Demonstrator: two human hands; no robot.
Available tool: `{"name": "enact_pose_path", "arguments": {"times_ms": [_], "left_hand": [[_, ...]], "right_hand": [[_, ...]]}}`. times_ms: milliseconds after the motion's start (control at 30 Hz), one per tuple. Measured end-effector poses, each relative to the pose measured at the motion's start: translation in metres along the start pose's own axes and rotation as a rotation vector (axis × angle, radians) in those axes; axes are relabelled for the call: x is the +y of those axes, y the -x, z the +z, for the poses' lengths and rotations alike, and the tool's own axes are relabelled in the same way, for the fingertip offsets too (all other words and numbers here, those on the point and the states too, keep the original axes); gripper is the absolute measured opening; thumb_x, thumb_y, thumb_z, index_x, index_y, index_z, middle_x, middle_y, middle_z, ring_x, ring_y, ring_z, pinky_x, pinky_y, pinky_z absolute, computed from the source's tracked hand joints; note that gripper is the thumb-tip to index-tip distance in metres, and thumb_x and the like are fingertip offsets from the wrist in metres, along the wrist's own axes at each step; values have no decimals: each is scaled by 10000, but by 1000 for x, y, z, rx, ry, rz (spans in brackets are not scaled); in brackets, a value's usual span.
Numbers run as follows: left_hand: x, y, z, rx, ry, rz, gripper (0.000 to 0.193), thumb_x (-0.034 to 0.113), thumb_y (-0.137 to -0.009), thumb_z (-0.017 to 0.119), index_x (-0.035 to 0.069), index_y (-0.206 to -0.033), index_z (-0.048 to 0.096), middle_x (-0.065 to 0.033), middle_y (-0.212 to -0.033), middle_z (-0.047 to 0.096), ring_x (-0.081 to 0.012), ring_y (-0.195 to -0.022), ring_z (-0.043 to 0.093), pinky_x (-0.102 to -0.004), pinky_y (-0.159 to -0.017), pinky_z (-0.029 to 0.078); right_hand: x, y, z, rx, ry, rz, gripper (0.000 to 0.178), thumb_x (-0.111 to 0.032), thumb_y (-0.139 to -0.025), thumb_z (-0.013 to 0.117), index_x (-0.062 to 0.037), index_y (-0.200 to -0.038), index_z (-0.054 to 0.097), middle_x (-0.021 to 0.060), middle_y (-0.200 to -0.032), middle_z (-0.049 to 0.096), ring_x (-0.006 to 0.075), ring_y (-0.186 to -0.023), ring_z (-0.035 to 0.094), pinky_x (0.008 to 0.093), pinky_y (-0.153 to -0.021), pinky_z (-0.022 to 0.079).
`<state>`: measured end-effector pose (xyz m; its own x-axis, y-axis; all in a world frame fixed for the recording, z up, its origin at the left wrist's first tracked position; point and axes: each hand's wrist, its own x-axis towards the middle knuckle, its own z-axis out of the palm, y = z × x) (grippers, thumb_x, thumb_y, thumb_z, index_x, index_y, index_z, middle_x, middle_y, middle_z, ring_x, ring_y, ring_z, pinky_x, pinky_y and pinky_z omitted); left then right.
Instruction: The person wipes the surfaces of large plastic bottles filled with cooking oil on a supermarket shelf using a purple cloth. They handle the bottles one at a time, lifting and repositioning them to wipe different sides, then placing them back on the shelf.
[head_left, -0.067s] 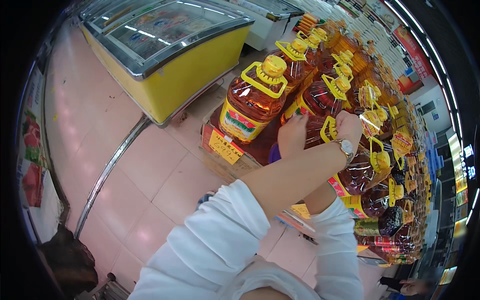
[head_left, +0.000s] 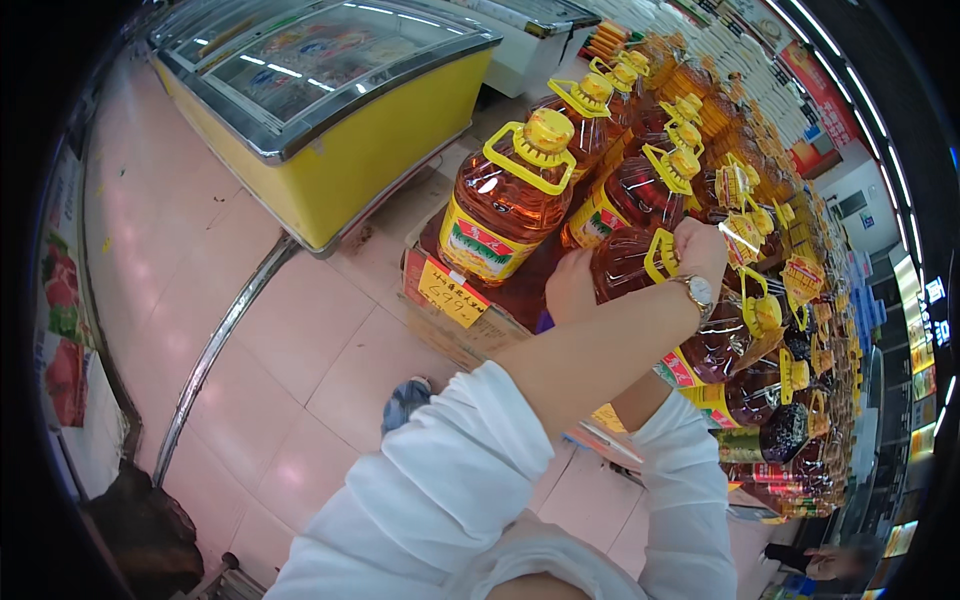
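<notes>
My forearms cross over a display of large oil bottles with yellow caps and handles. My left hand [head_left: 702,250], with a watch at its wrist, reaches to the right and is closed around the cap end of a tilted oil bottle [head_left: 628,264]. Passing under that forearm, my right hand [head_left: 572,286] is at the left side of the same bottle, its fingers curled and partly hidden. A small bit of something purple-blue [head_left: 543,321] shows beside it; I cannot tell what it is. An upright oil bottle [head_left: 505,215] stands to the left on the carton.
The carton [head_left: 455,330] bears a yellow price card [head_left: 450,293]. A yellow chest freezer [head_left: 370,180] with a glass top stands at the far left. More bottles [head_left: 730,345] crowd the right side. A metal strip [head_left: 220,345] crosses the tiled floor.
My right hand has come down and slightly left along the bottle's side. My left hand stays at the cap. A blue shoe shows more below the carton.
</notes>
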<state>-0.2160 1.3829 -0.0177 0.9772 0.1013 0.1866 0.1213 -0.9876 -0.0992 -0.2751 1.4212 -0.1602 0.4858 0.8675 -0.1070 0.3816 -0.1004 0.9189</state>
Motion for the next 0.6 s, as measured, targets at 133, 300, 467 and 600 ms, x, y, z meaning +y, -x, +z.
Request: {"name": "enact_pose_path", "arguments": {"times_ms": [133, 300, 467, 600], "left_hand": [[30, -8, 12, 178, -38, -106, 143, 147, -565, 732, 158, -698, 681, 57, -582, 503, -134, -509, 500, -320, -394, 281], [10, -14, 18, 86, -63, 14, 91, 138, -616, 696, 141, -706, 680, 34, -578, 533, -140, -463, 504, -296, -352, 258], [44, -28, 32, 94, -102, 6, 42, 139, -626, 612, 110, -635, 584, 11, -524, 455, -132, -415, 434, -299, -331, 243], [38, -27, 47, 210, -21, 72, 114, 124, -667, 602, 152, -569, 551, 19, -489, 433, -118, -378, 410, -300, -317, 244]], "right_hand": [[-27, 42, 47, -61, -468, -579, 342, -208, -861, 538, -32, -1123, 668, 164, -1192, 608, 309, -1172, 527, 382, -946, 433], [34, 25, -16, 149, -894, 201, 405, -245, -909, 495, -14, -1238, 540, 180, -1295, 514, 293, -1234, 467, 417, -1068, 338], [34, -36, -7, -195, -379, 603, 493, -228, -849, 573, 35, -1264, 533, 165, -1323, 516, 338, -1283, 418, 504, -1102, 265], [-71, -14, 50, -314, 624, -73, 432, -184, -844, 539, 8, -1230, 577, 164, -1328, 522, 320, -1254, 457, 438, -1048, 350]]}}
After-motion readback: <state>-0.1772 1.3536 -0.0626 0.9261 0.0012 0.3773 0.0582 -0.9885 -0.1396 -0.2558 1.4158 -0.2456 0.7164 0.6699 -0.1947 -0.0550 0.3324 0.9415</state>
